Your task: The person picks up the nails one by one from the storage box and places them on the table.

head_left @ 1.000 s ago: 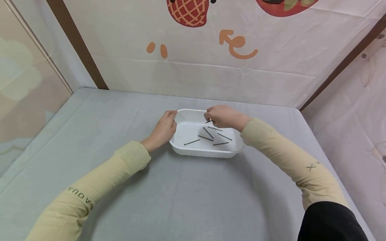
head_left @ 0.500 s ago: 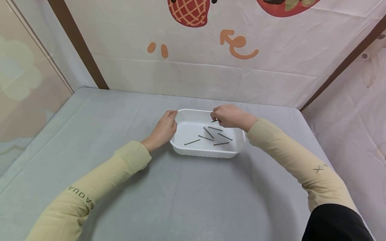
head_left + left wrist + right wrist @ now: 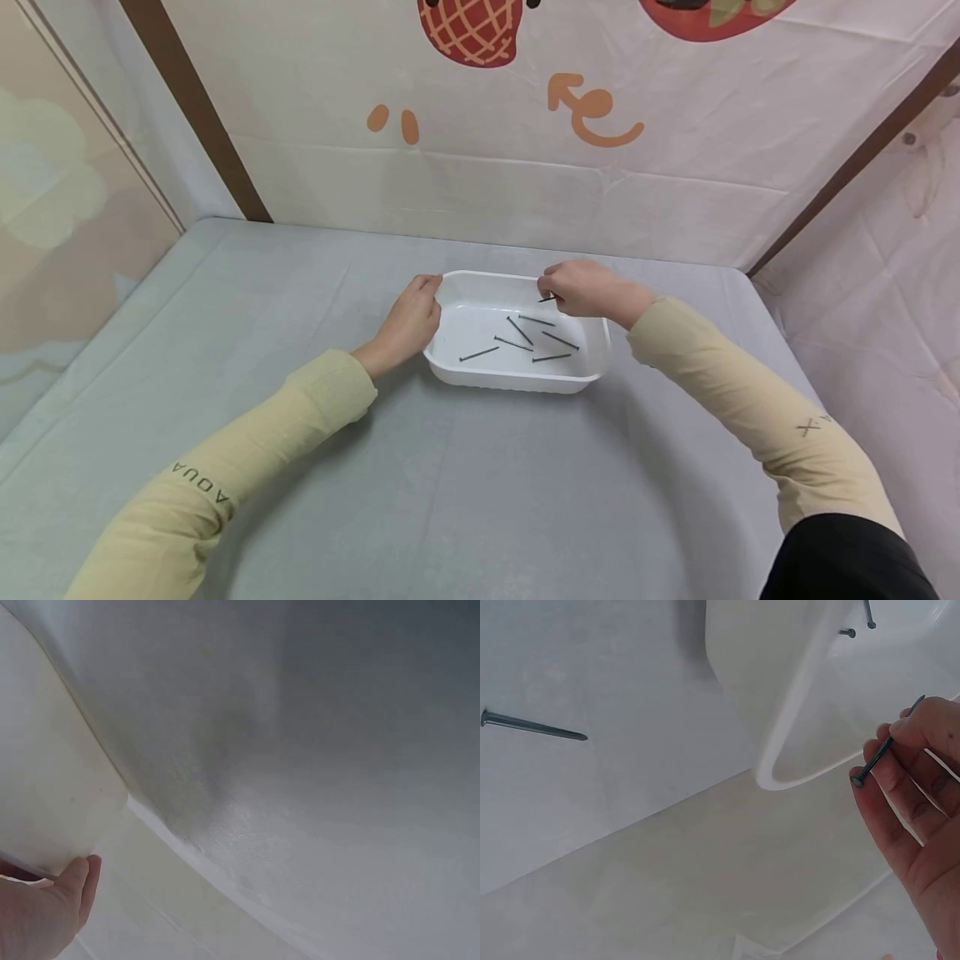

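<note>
A white rectangular tray (image 3: pixel 517 382) stands on the table with several dark nails (image 3: pixel 552 358) lying scattered on its floor. My left hand (image 3: pixel 408 315) grips the tray's left end; in the left wrist view, the thumb (image 3: pixel 70 881) lies against the wall. Above the tray's far right part, my right hand (image 3: pixel 592 288) pinches one nail (image 3: pixel 877 760) between thumb and fingertips, its head pointing out past the fingers. In the right wrist view another nail (image 3: pixel 536 726) lies on the table outside the tray; in the head view I cannot see it.
A grey cloth covers the table (image 3: pixel 480 492). Behind it hangs a pale printed curtain (image 3: pixel 487 192), close to the table's far edge, and similar panels (image 3: pixel 885 275) flank both sides.
My right hand has shifted to the right over the tray, still pinching the nail. The left hand, the tray and the nails inside it have stayed put.
</note>
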A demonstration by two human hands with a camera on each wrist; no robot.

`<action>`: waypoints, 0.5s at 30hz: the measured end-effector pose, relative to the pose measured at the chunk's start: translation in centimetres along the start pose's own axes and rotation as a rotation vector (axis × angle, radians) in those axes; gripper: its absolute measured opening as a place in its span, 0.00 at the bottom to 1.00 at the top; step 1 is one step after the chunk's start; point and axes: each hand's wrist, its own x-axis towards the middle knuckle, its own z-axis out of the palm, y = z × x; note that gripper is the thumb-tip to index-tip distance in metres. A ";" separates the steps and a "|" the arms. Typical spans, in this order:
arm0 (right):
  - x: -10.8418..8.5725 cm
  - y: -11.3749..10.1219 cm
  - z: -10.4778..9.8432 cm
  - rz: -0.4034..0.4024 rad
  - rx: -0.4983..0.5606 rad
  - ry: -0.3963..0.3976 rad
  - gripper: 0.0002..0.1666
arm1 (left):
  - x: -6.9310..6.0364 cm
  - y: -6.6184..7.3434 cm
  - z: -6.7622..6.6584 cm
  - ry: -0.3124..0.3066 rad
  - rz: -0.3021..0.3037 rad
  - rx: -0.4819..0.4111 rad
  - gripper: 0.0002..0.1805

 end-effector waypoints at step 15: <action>-1.2 1.0 0.2 0.059 0.026 0.013 0.12 | 0.0 0.0 0.0 0.004 -0.003 -0.015 0.24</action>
